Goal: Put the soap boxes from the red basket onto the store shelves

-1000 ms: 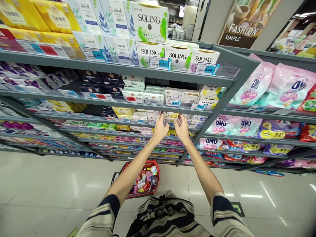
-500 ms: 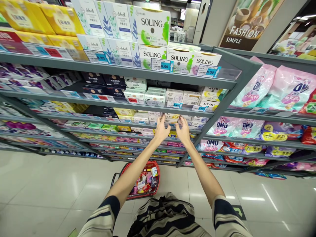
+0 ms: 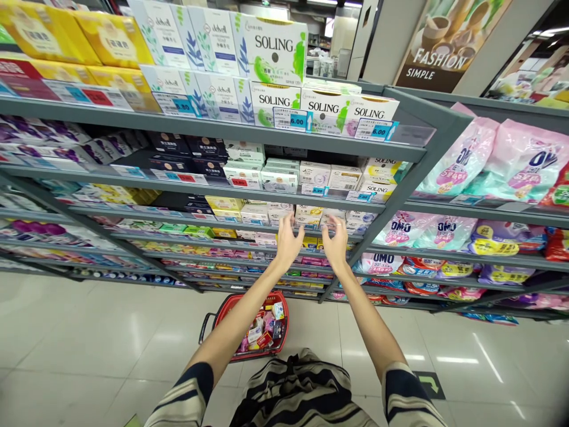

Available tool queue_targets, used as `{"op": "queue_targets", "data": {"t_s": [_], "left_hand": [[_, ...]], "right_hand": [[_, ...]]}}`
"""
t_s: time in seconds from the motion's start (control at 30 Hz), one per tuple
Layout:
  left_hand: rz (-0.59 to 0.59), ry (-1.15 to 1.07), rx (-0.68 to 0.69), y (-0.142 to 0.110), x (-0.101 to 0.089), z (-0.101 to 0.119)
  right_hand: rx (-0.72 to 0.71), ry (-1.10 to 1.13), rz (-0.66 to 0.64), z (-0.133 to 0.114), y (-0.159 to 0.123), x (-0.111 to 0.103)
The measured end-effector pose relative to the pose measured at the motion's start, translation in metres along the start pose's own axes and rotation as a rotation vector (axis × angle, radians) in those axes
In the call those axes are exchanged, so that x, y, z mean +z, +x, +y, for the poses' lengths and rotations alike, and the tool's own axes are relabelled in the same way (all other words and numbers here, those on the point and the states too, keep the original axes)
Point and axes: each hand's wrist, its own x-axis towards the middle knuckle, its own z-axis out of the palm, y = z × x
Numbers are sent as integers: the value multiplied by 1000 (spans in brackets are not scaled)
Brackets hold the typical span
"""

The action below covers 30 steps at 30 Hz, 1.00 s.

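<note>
Red basket (image 3: 226,308) of small boxes (image 3: 265,339) on the floor (image 3: 111,338), left hand (image 3: 289,242) and right hand (image 3: 335,242) both spread

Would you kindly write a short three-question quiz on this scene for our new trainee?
1. Multiple choice: Where is the red basket? (a) On the top shelf; (b) on the floor; (c) against the poster.
2. True or false: The left hand and right hand are both open, with a gap between them.
3. Fill in the blank: The pink-topped bags on the right of the picture carry the brand name ____.

Key: 1. b; 2. true; 3. OMO.
</note>
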Motion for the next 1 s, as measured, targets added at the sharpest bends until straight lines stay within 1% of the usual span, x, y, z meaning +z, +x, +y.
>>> {"op": "queue_targets", "data": {"t_s": [0.07,0.17,0.3,0.43,0.57,0.7,0.83,1.0], "left_hand": [[-26,85,7,-3,-8,-6],[-114,161,16,2,-13,-15],[-203,260,33,19,-9,-20],[-255,338,45,29,-7,-20],[-300,401,73,32,-6,-19],[-333,458,93,33,-5,-18],[-345,488,113,33,-6,-19],[-342,499,120,31,-5,-21]], "right_hand": [[-7,-87,-44,5,-4,-3],[-32,-159,-150,10,-2,-3],[-62,-274,-233,14,11,3],[-86,-366,-296,18,19,7],[-100,-442,-332,18,19,8],[-109,-509,-352,12,21,8],[-116,-552,-365,6,22,7],[-105,-576,-365,8,18,10]]}}
